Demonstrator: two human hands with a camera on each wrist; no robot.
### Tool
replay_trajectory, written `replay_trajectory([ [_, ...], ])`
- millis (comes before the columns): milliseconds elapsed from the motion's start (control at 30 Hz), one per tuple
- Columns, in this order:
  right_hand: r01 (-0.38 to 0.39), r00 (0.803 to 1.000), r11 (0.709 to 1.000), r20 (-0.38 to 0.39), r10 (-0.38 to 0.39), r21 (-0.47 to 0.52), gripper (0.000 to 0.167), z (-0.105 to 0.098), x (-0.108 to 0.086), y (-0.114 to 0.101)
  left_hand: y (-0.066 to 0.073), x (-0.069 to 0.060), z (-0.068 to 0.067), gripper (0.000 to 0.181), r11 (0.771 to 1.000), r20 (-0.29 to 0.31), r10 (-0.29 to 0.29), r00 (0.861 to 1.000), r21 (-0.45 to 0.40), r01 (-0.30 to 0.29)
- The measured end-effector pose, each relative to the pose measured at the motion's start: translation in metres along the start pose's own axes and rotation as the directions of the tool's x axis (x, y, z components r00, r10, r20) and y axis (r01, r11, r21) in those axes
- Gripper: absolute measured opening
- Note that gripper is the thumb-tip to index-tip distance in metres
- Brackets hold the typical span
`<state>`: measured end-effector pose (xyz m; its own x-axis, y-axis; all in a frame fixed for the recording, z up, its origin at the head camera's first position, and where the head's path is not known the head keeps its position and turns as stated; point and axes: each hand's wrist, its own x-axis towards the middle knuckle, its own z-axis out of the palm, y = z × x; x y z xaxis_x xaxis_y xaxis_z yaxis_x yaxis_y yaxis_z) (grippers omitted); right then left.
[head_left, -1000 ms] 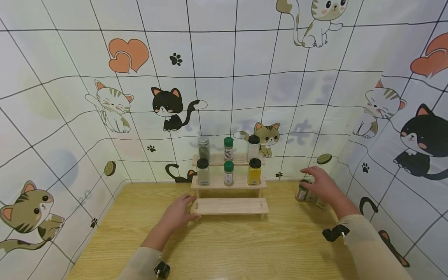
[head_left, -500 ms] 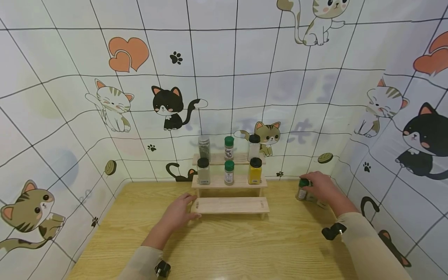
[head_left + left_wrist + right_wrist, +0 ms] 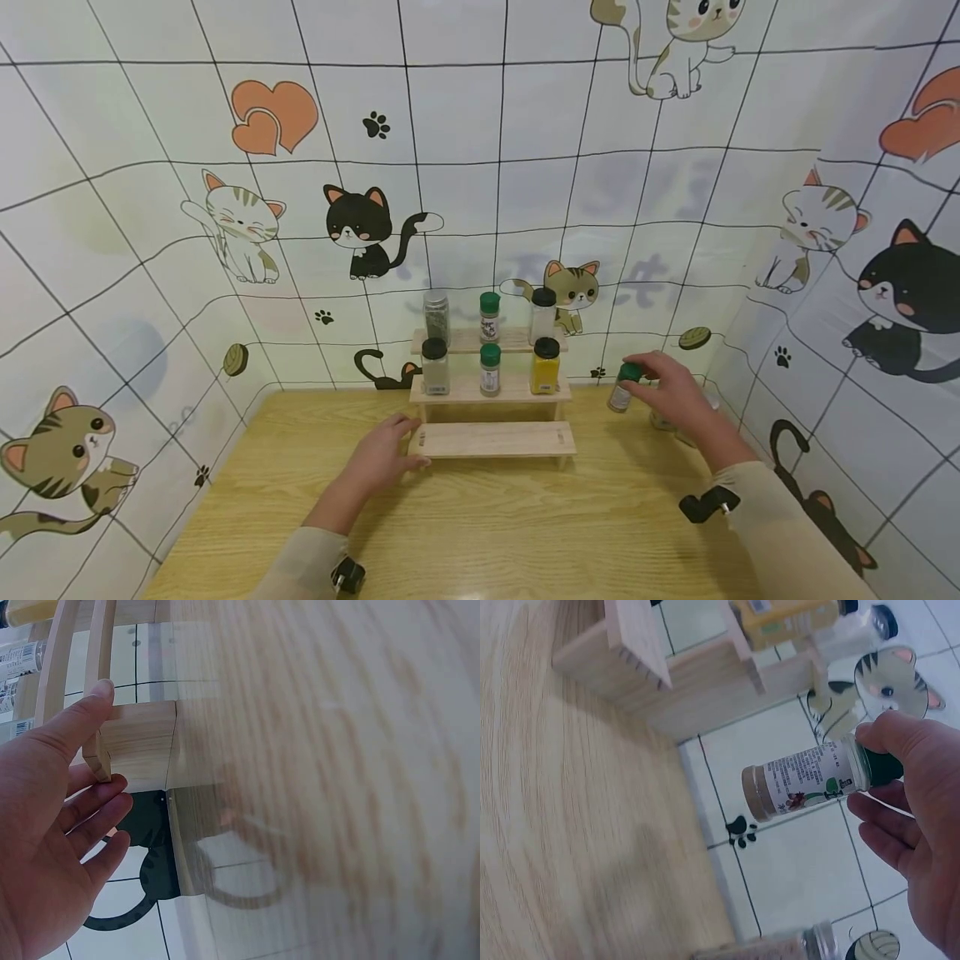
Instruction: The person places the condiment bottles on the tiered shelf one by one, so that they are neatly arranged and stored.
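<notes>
Right hand [image 3: 678, 398]: fingers and thumb narrowed in a pinch on the green cap of one small jar. Held jar [image 3: 621, 393]: clear, brown contents, white printed label; below and to the left of the right hand's fingertips, tilted, base clear of the table [image 3: 450, 533].

Small group of jars [image 3: 684, 438]: under and behind the right hand, partly hidden by it; number and contents cannot be told.

Left hand [image 3: 381, 454]: narrowed on the near-left end of a rack, thumb on one side of the lowest board, forefinger on the other.

Wooden rack [image 3: 495, 439]: three stepped tiers, extending rightward from the left hand, between the two hands.

Middle tier, beyond the left hand and to its right, in order: black-capped jar, pale contents [image 3: 436, 375]; green-capped jar [image 3: 490, 379]; black-capped jar, yellow contents [image 3: 545, 377].

Top tier, farther beyond the left hand: jar of dark green flakes [image 3: 437, 317]; second green-capped jar [image 3: 489, 323]; black-capped jar, whitish contents [image 3: 542, 323].

Wall covering [image 3: 457, 108]: white, black grid, printed cats, beyond both hands.
</notes>
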<state>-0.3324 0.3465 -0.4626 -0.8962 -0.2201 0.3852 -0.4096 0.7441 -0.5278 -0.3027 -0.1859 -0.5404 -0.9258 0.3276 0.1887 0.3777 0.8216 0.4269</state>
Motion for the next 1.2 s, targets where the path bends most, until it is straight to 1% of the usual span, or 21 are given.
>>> replay_trajectory([
  [67, 0.004, 1.000, 1.000, -0.011, -0.004, 0.024, 0.042, 0.002, 0.000, -0.009, 0.000, 0.000, 0.000, 0.073, 1.000, -0.004, 0.004, 1.000, -0.001, -0.004],
  [167, -0.009, 1.000, 0.998, -0.006, 0.009, 0.068, 0.040, 0.003, 0.000, -0.021, 0.000, 0.000, 0.000, 0.073, 1.000, 0.000, -0.002, 1.000, -0.006, 0.002],
  [300, -0.057, 0.998, 0.989, 0.031, 0.053, 0.133, 0.042, 0.004, -0.001, -0.037, -0.001, -0.001, 0.002, 0.074, 1.000, 0.007, -0.018, 1.000, -0.012, 0.018],
  [400, -0.080, 0.996, 0.984, 0.051, 0.073, 0.161, 0.046, 0.004, -0.001, -0.049, -0.002, -0.001, 0.003, 0.074, 1.000, 0.005, -0.021, 1.000, -0.010, 0.021],
  [567, -0.076, 0.996, 0.975, 0.051, 0.066, 0.209, 0.046, 0.006, -0.001, -0.069, -0.002, -0.001, 0.003, 0.075, 1.000, 0.002, -0.025, 1.000, -0.012, 0.025],
  [700, -0.050, 0.998, 0.965, 0.037, 0.041, 0.258, 0.042, 0.013, 0.000, -0.082, -0.002, -0.002, 0.003, 0.075, 0.999, 0.001, -0.030, 1.000, -0.011, 0.030],
  [767, -0.022, 1.000, 0.959, 0.018, 0.018, 0.283, 0.041, 0.019, 0.000, -0.087, -0.001, -0.002, 0.002, 0.074, 0.999, 0.005, -0.035, 0.999, -0.013, 0.035],
  [867, 0.005, 1.000, 0.948, -0.003, -0.004, 0.319, 0.039, 0.029, 0.001, -0.095, 0.000, -0.002, 0.001, 0.074, 1.000, 0.005, -0.027, 1.000, -0.014, 0.027],
  [1000, 0.035, 0.999, 0.936, -0.004, -0.036, 0.349, 0.039, 0.041, 0.004, -0.106, -0.001, -0.001, 0.001, 0.073, 1.000, 0.007, -0.020, 1.000, -0.013, 0.020],
  [1200, 0.105, 0.993, 0.922, 0.012, -0.118, 0.371, 0.038, 0.061, 0.013, -0.122, -0.001, 0.000, 0.002, 0.073, 1.000, -0.001, -0.014, 1.000, -0.008, 0.014],
])
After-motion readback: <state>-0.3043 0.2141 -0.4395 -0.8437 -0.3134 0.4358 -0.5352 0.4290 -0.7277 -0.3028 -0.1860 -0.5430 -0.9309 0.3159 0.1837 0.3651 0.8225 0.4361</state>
